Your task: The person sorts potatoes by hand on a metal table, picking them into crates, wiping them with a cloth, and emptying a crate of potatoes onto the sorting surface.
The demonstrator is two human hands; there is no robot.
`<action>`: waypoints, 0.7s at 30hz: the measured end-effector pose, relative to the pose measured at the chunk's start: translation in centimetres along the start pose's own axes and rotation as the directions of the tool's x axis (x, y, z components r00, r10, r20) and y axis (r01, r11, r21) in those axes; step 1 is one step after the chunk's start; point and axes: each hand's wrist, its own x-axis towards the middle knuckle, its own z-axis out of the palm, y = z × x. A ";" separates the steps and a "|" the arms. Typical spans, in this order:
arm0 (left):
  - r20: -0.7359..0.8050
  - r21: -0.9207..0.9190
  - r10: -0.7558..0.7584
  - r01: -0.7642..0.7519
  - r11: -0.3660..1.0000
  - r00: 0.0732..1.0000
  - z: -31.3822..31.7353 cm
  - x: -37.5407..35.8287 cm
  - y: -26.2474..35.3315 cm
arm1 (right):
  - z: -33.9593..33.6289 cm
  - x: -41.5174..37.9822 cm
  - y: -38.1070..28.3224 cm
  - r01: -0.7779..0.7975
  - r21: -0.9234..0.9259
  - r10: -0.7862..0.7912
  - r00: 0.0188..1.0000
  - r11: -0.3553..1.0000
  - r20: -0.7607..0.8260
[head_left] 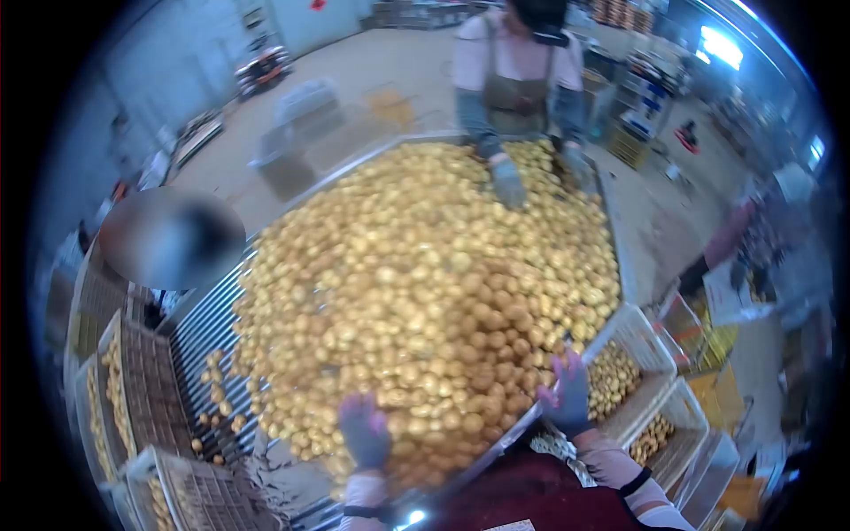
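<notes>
A broad heap of small round yellow-brown produce, much like potatoes (381, 292), covers the large sorting table. At the near edge of the heap is my left hand (364, 434), in a grey glove with pinkish fingertips; its fingers point away from me and are apart, with nothing seen in them. My right hand (567, 394), gloved the same way, is at the table's right corner beside a white crate (660, 350). Its fingers are spread, and no item shows in it. Slight blur hides whether either palm touches the produce.
Metal rollers (208, 314) run along the table's left side, near brown-sided crates (150, 380). Across the table a person (518, 88) has gloved hands in the heap. Another person (766, 239) stands at right, and a blurred figure (173, 239) at left. More filled crates (673, 420) stand at right.
</notes>
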 end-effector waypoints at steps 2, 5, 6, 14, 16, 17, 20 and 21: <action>-0.002 -0.009 -0.032 0.032 0.999 0.999 -0.5 -0.1 0.2 | 3.1 4.5 -3.6 0.161 -0.011 -0.159 0.983 0.987 0.096; 0.000 -0.024 -0.077 0.077 0.997 0.997 -0.2 0.2 -0.1 | 8.1 9.4 -4.5 0.228 -0.061 -0.225 0.973 0.972 0.053; 0.004 -0.011 -0.087 0.087 0.996 0.996 -0.2 0.3 0.0 | 8.7 10.8 -4.2 0.223 -0.132 -0.219 0.975 0.966 0.047; 0.098 0.056 -0.157 0.152 0.987 0.983 -0.6 2.2 0.5 | 14.1 25.2 0.9 0.180 -0.413 -0.146 0.983 0.892 0.113; 0.135 0.047 -0.180 0.175 0.983 0.974 -0.9 2.4 0.4 | 15.5 29.5 1.4 0.148 -0.419 -0.079 0.981 0.896 0.179; 0.135 0.056 -0.184 0.178 0.982 0.974 -0.7 2.4 0.3 | 15.2 31.1 0.2 0.129 -0.431 -0.048 0.980 0.893 0.194; 0.152 0.064 -0.198 0.190 0.980 0.968 -0.7 2.5 0.2 | 20.4 36.1 4.4 0.079 -0.227 -0.065 0.996 0.971 0.068; 0.157 0.067 -0.206 0.198 0.978 0.966 -0.7 2.5 0.1 | 21.0 37.1 5.0 0.040 -0.318 -0.026 0.999 0.947 0.047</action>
